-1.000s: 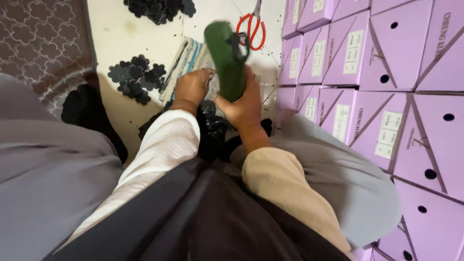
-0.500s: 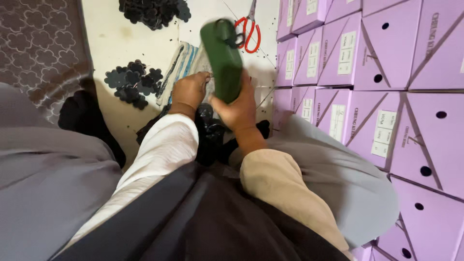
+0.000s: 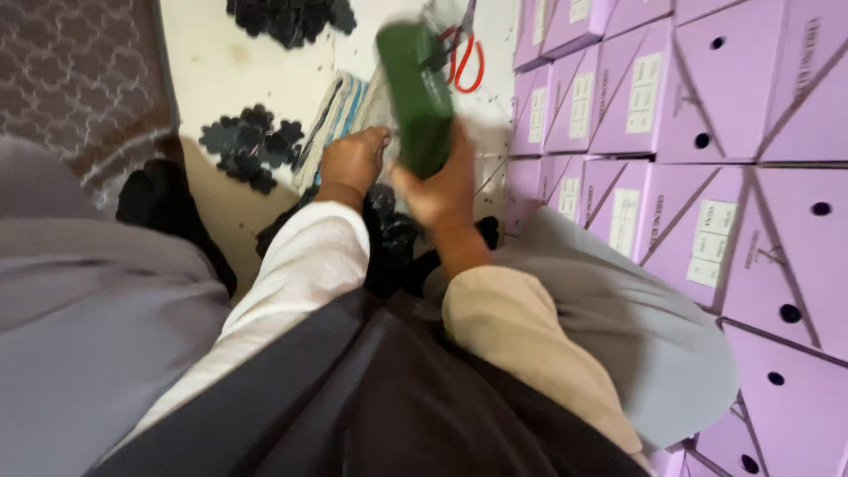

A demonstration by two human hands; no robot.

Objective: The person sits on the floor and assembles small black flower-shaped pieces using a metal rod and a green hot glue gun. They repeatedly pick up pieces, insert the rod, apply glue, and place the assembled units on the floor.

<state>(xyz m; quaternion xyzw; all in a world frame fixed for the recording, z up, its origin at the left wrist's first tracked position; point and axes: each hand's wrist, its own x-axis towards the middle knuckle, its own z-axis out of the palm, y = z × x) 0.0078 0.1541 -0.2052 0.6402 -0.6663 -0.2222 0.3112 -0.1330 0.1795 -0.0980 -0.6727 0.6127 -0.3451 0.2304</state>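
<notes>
My right hand (image 3: 442, 190) grips a long dark green object (image 3: 415, 93) by its lower end and holds it upright, blurred with motion, above my lap. My left hand (image 3: 353, 159) reaches down beside it, fingers curled toward a heap of small black pieces (image 3: 389, 221) between my knees; whether it holds one is hidden. Both forearms are in pale sleeves.
Stacked lilac cardboard boxes (image 3: 698, 132) with white labels fill the right side. Red-handled scissors (image 3: 464, 57) lie on the pale floor ahead. Two piles of black flower-shaped pieces (image 3: 247, 146) sit on the floor, near a striped cloth (image 3: 340, 110). A patterned rug (image 3: 79, 79) lies at left.
The green object has swung slightly right and upward in my right hand. My left hand stays low by the black pieces.
</notes>
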